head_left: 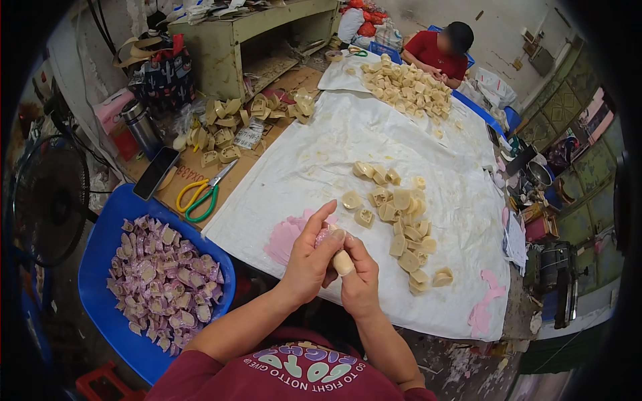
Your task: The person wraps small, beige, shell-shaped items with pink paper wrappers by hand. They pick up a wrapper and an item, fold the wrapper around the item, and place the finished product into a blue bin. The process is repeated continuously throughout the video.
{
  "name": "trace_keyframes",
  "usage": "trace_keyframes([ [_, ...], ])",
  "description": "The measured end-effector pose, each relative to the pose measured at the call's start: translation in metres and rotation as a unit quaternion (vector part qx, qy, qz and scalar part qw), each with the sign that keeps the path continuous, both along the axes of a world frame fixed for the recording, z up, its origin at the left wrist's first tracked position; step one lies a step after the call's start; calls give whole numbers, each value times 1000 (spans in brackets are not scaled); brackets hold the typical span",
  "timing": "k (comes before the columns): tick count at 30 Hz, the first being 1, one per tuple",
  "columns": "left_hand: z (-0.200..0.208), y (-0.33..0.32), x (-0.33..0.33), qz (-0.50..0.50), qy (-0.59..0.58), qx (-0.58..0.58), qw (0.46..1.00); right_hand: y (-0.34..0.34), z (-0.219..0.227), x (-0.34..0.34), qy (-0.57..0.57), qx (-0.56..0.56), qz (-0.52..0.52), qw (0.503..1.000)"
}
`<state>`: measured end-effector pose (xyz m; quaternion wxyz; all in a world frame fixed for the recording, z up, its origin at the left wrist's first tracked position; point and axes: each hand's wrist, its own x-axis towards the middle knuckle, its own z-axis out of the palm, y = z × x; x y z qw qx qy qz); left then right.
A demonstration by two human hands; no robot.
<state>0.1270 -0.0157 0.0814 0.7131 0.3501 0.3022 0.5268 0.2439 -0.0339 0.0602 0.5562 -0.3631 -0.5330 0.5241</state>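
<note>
Left hand [306, 266] and right hand [362, 277] met, fingers pinched narrowly around a small pinkish piece [324, 236]; pink sheet [283, 240] lay left of fingertips.

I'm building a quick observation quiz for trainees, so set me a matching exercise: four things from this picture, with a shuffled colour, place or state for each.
Things
1. Scissors
2. Tub
3. Table covering
4. Pinkish piece

Descriptions
A. White, under loose beige pieces
B. Held in the left hand
C. Yellow and green handles
D. Blue, holding purple-and-beige pieces

Pairs: 1-C, 2-D, 3-A, 4-B
</note>
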Motion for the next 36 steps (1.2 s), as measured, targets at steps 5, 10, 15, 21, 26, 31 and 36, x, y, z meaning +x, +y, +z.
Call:
trace_keyframes([
  [5,0,5,-7,-43,-3,-20,999,-1,2,0,17,-73,15,997],
  [10,16,-1,-6,-29,-40,-33,998,-1,4,9,11,-59,27,998],
  [15,4,-3,-17,-102,31,53,993,3,5,4,17,26,13,999],
  [21,18,-6,-11,-79,7,-23,997,-5,20,8,-32,2,-10,999],
  [26,4,-2,-18,-137,71,35,987,-2,16,14,-168,153,-56,972],
  [31,2,-8,-13,-103,-28,-25,994,-2,18,19,-91,26,13,995],
  [36,9,-15,-20,-138,-104,-27,985,-2,14,25,64,-19,80,995],
])
